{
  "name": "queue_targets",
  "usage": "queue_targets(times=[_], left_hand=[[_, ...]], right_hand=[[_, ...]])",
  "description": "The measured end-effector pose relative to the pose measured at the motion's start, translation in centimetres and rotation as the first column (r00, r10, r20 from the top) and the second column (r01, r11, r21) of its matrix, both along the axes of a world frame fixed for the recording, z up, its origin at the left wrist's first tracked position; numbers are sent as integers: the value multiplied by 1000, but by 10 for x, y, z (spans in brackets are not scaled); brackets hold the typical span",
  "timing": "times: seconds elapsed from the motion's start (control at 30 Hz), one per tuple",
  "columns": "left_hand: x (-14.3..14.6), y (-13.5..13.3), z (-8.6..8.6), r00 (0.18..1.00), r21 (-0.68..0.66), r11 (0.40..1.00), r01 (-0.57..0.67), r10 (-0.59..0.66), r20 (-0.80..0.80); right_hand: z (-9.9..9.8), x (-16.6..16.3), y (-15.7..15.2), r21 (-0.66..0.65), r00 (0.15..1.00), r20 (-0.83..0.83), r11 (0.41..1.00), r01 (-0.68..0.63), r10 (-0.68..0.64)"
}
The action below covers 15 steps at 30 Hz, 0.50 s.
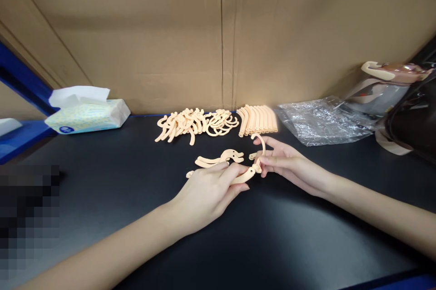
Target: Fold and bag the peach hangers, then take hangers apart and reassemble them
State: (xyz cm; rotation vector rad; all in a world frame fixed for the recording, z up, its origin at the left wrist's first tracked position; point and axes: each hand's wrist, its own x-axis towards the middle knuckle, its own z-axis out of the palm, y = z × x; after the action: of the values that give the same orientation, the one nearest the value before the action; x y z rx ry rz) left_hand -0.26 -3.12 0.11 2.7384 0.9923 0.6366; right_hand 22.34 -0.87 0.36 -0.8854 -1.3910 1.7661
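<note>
The left hand (211, 190) pinches a peach, curved plastic bar (243, 177), its end meeting a thin peach plastic hook (263, 145) pinched by the right hand (284, 160). Loose peach pieces (232, 153) lie just beyond; the pale-yellow tissue pack's (95, 115) blue logo (66, 129) is unreadable.

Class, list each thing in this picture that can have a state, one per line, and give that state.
Left hand: closed on a curved piece
Right hand: closed on a thin hook
Loose pieces: lying beyond the left hand
Left pile: heaped, jumbled
Middle pile: jumbled
Tubes: lined up side by side
Clear plastic: crumpled
Tissue pack: open, tissue sticking out
Bottle: lid on
</note>
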Motion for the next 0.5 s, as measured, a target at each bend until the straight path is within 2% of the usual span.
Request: queue_targets(times=[0.3, 0.5], left_hand=[[0, -1, -1, 1000, 63, 998, 18, -16, -20], [1, -1, -1, 999, 137, 990, 18, -13, -33]], right_hand=[[2, -1, -1, 46, 996, 91, 999, -25, 21], [1, -1, -2, 88, 992, 117, 995, 37, -47]])
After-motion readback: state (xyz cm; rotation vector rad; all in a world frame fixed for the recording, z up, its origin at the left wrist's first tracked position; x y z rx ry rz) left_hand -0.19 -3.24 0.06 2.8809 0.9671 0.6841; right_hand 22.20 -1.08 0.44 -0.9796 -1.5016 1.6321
